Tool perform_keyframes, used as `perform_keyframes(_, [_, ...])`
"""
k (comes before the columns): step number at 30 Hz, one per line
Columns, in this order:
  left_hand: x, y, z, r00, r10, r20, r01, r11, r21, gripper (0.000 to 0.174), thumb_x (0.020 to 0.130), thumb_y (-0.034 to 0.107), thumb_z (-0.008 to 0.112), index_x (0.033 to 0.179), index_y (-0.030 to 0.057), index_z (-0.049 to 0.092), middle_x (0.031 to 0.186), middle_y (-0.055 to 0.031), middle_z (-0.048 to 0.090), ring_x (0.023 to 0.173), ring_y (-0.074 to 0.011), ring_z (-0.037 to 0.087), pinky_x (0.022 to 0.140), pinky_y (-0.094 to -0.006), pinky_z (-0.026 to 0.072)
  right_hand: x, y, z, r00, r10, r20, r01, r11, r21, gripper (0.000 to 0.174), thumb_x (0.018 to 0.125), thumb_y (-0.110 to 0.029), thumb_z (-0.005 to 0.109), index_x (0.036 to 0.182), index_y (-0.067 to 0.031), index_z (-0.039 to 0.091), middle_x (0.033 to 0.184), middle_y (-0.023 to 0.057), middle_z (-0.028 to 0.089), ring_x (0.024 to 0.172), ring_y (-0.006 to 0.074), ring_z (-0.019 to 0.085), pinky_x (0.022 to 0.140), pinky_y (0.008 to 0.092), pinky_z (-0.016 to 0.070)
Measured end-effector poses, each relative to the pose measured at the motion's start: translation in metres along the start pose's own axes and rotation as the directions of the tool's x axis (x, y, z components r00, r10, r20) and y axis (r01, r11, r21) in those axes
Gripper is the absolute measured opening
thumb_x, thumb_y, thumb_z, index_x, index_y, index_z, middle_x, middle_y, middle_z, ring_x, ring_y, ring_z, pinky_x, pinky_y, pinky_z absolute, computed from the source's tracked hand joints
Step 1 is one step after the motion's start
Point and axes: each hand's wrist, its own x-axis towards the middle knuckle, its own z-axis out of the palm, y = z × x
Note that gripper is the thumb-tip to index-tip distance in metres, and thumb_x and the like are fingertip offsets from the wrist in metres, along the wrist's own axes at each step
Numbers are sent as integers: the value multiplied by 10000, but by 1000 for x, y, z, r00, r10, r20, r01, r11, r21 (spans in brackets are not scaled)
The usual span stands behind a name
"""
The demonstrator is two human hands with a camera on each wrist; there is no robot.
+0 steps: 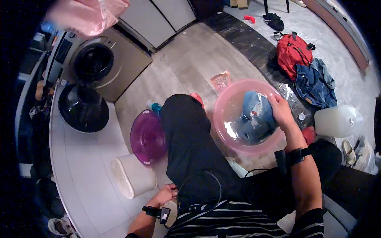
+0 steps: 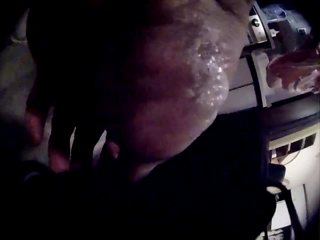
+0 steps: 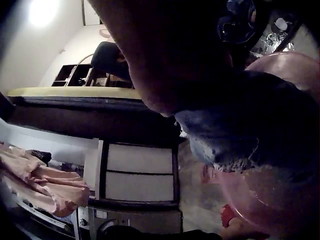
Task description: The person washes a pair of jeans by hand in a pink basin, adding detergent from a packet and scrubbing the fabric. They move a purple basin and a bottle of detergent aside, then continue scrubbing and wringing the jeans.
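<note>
My right hand (image 1: pixel 281 110) grips a piece of wet blue denim with frayed white rips (image 1: pixel 254 113) at its upper right part. The denim lies bunched in a pink basin (image 1: pixel 220 135) holding water. In the right wrist view the denim (image 3: pixel 210 137) hangs from the hand, its torn edge over the basin (image 3: pixel 295 65). My left hand (image 1: pixel 166 195) is low beside the dark trouser leg (image 1: pixel 190 146). In the left wrist view that hand's palm (image 2: pixel 175 100) looks wet and shiny, its fingers loosely extended with nothing seen in them.
A purple basin (image 1: pixel 137 139) and a cream bin (image 1: pixel 135 178) stand left of the leg. A white jug (image 1: pixel 337 121), a red backpack (image 1: pixel 291 53) and a denim garment (image 1: pixel 315 85) lie to the right. Beyond the pink basin is a small packet (image 1: pixel 220 80).
</note>
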Motion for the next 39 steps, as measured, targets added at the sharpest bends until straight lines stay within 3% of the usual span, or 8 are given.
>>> perform_keyframes(7, [-37, 16, -1, 964, 257, 72, -252, 965, -66, 113, 801, 30, 647, 909, -2, 657, 735, -4, 623, 699, -67, 540, 647, -247, 450, -2, -6, -1, 1000, -20, 15, 20, 1000, 3, 462, 913, -425, 527, 993, 14, 650, 866, 100, 664, 800, 176, 602, 763, 320, 466])
perform_keyframes(19, [-63, 46, 14, 982, 176, -70, -188, 949, -251, 87, 859, 87, 642, 920, 26, 656, 758, 18, 625, 687, -48, 547, 628, -220, 454, -6, -10, -4, 999, 16, 36, -16, 1000, 15, 465, 920, -401, 523, 1043, 32, 636, 900, 102, 661, 811, 167, 592, 779, 304, 462])
perform_keyframes(25, [-65, 28, 19, 980, 197, 28, -177, 927, -330, 88, 901, 96, 581, 869, 31, 630, 685, 35, 555, 631, -57, 511, 580, -225, 428, -7, -10, -2, 999, -9, 52, 3, 994, 106, 427, 925, -378, 528, 961, 31, 645, 860, 69, 653, 784, 149, 578, 756, 305, 460])
perform_keyframes(28, [-71, 38, 13, 968, 246, 53, -237, 962, -132, 103, 904, 91, 560, 862, 28, 629, 793, 36, 633, 735, -58, 559, 651, -237, 483, -12, -19, -7, 994, 8, 112, -10, 1000, 14, 399, 949, -365, 508, 1018, 14, 609, 892, 38, 610, 813, 110, 536, 760, 276, 443])
perform_keyframes(31, [-64, 32, 20, 961, 190, 198, -110, 927, -358, 127, 908, 98, 540, 938, 36, 648, 799, 43, 630, 721, -61, 567, 644, -232, 481, -5, -10, -5, 994, 31, 104, -35, 999, 40, 404, 943, -363, 517, 1011, 23, 616, 892, 44, 616, 811, 117, 541, 752, 276, 444])
perform_keyframes(35, [-63, 43, 21, 995, 69, 76, -47, 963, -265, 169, 883, 171, 618, 854, 6, 644, 697, 0, 601, 628, -74, 555, 577, -227, 449, 1, 3, -7, 999, -36, 25, 39, 991, -130, 398, 941, -343, 520, 1015, 35, 621, 881, 48, 624, 785, 122, 539, 739, 280, 447])
perform_keyframes(36, [-59, 36, 22, 989, 124, 81, -97, 957, -274, 170, 882, 171, 622, 843, 6, 640, 695, 0, 599, 630, -78, 556, 584, -229, 452, 1, 7, -4, 999, -36, -21, 33, 992, -125, 493, 897, -452, 506, 969, 11, 659, 917, 177, 671, 855, 280, 637, 781, 379, 461])
perform_keyframes(39, [-51, 12, 28, 949, 292, 121, -231, 902, -365, 114, 874, 122, 612, 837, 14, 618, 704, -4, 595, 649, -96, 565, 618, -248, 469, 2, 7, -4, 1000, -3, -6, 3, 996, -90, 473, 900, -443, 512, 936, 1, 671, 854, 153, 675, 811, 260, 637, 758, 369, 467])
